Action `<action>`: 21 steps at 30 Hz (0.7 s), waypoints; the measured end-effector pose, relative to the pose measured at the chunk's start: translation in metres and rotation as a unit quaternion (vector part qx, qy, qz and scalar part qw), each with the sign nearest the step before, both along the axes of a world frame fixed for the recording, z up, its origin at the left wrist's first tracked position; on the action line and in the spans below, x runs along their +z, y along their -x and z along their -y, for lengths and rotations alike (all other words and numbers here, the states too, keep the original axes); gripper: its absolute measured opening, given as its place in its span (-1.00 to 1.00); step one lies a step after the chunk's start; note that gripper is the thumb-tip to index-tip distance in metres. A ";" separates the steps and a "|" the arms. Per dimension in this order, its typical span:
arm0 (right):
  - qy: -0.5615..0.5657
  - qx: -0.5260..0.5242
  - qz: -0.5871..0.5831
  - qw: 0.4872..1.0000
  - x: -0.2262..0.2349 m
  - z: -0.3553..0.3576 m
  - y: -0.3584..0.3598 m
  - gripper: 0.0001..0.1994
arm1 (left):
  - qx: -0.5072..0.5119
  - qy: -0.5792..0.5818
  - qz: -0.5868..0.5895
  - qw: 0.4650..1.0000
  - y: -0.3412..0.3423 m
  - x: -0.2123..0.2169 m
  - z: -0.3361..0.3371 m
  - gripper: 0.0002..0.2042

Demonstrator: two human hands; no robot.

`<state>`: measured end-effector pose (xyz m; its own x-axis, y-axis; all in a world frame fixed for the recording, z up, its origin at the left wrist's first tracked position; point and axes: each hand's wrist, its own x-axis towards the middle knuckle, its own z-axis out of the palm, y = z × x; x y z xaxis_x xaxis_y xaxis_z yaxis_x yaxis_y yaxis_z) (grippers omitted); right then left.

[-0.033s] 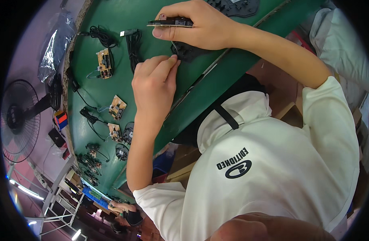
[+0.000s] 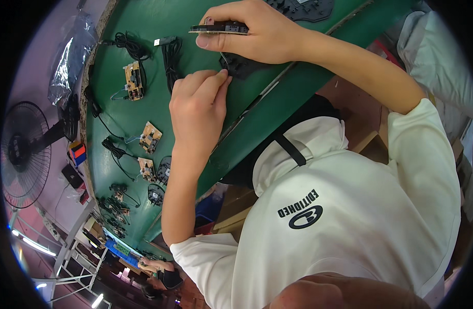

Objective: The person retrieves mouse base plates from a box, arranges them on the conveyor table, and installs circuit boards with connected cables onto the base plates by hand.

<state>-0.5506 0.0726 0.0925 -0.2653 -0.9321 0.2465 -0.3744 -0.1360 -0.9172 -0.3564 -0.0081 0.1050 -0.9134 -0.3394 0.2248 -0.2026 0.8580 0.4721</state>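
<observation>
On the green desk [image 2: 154, 105], three tan boards [image 2: 134, 81] and four black plastic parts [image 2: 244, 67] can be counted; the far pile [image 2: 115, 208] is too small for counting. One dark circuit board [image 2: 223, 28] is pinched by the right hand [image 2: 264, 33], beyond the left hand [image 2: 198, 105], by which one thin wire [image 2: 224, 58] is pinched.

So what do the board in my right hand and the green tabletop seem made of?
The board: probably rigid, matte laminate, by its thin, flat edge. The green tabletop: smooth with soft sheen, perhaps vinyl matting or paint; its even colour fits either.
</observation>
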 end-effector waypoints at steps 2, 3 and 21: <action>0.001 -0.006 -0.004 1.000 0.001 0.000 0.000 -0.60 | -0.013 0.007 0.008 1.000 0.001 0.000 0.001 -0.88; -0.005 -0.007 -0.001 1.000 0.002 0.000 0.000 -0.60 | -0.022 0.022 -0.001 1.000 0.001 0.000 0.001 -0.86; -0.055 0.047 0.043 0.996 0.009 -0.007 0.016 -0.71 | -0.134 0.242 0.086 0.957 0.000 0.013 -0.010 -0.64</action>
<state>-0.5666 0.0800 0.1019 -0.1906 -0.9740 0.1223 -0.2841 -0.0645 -0.9566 -0.3560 0.0015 0.1180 -0.9906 0.0180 0.1355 0.0162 0.9998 -0.0147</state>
